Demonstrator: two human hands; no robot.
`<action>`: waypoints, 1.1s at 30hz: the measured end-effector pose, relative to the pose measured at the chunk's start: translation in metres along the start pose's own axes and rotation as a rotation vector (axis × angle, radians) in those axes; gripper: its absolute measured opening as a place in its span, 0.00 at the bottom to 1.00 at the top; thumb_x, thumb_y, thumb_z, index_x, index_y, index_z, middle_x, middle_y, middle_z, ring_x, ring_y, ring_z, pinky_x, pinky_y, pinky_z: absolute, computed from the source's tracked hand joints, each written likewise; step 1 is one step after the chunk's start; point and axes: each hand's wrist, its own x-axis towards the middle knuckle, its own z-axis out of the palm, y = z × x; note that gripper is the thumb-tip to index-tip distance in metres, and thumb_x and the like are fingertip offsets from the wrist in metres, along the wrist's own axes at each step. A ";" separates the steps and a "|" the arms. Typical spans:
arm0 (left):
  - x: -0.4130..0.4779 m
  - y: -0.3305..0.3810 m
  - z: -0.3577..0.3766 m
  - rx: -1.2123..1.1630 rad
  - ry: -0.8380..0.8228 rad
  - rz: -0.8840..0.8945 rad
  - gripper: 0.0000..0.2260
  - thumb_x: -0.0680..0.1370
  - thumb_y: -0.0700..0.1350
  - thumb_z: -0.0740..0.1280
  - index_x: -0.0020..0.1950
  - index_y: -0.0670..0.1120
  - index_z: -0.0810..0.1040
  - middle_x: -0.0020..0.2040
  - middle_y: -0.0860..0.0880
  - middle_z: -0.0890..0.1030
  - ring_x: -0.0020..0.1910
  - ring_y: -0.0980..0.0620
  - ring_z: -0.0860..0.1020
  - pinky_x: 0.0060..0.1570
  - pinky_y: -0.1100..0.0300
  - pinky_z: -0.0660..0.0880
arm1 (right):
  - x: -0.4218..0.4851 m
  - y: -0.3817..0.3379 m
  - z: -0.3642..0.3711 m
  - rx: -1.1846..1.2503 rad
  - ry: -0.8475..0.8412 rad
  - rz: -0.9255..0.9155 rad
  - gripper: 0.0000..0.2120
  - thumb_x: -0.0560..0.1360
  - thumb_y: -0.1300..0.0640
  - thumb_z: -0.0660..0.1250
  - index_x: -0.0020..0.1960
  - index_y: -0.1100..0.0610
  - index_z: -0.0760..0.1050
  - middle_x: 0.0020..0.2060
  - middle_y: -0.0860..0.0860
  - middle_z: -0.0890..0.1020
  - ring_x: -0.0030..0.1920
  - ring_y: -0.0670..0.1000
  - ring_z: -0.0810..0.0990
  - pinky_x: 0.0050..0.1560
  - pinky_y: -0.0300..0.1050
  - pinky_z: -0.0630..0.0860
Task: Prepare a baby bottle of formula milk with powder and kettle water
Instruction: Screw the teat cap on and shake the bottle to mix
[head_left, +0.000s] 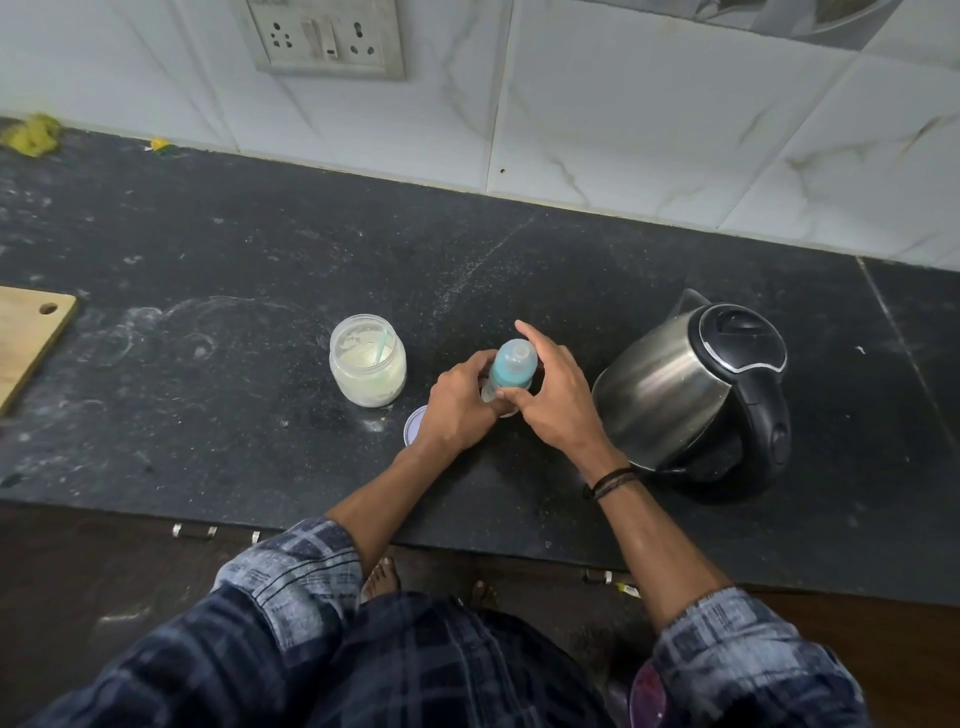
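While left hand (457, 410) grips the bottle (492, 385) and right hand (556, 395) clasps its cap (516, 356) | risk: cross-threaded cap leaks on shaking

Dark navy check shirt (441, 670), long-sleeved, with pale grey-blue bands. Left sleeve (291, 571) and right sleeve (727, 629) are rolled back to the forearm, the turned cuffs showing a lighter, faded inside. Thin black braided thread band (613, 480) on the right wrist. Left hand (457, 410) and right hand (556, 400) bare. Bare feet (382, 577), toes only visible. Magenta patch (649, 696) low by the right sleeve, can't tell what it is.
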 end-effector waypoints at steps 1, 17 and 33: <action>-0.001 0.000 0.000 0.004 0.006 0.001 0.27 0.72 0.47 0.79 0.70 0.50 0.76 0.61 0.51 0.84 0.60 0.50 0.82 0.62 0.45 0.77 | 0.000 0.002 0.002 0.000 0.015 -0.004 0.43 0.71 0.59 0.78 0.80 0.49 0.62 0.69 0.49 0.75 0.68 0.45 0.69 0.69 0.42 0.66; 0.000 0.004 -0.001 -0.029 0.032 -0.013 0.28 0.69 0.53 0.70 0.69 0.49 0.78 0.58 0.51 0.85 0.57 0.50 0.83 0.61 0.47 0.78 | -0.008 -0.002 0.026 0.116 0.267 -0.002 0.38 0.69 0.57 0.80 0.74 0.46 0.66 0.61 0.47 0.79 0.60 0.49 0.76 0.61 0.47 0.75; -0.031 -0.051 -0.021 0.299 0.178 0.326 0.15 0.82 0.42 0.69 0.69 0.45 0.78 0.66 0.47 0.80 0.66 0.52 0.73 0.69 0.68 0.63 | -0.014 0.012 0.021 -0.030 0.143 -0.153 0.40 0.75 0.48 0.76 0.78 0.36 0.55 0.72 0.46 0.74 0.66 0.51 0.77 0.59 0.57 0.80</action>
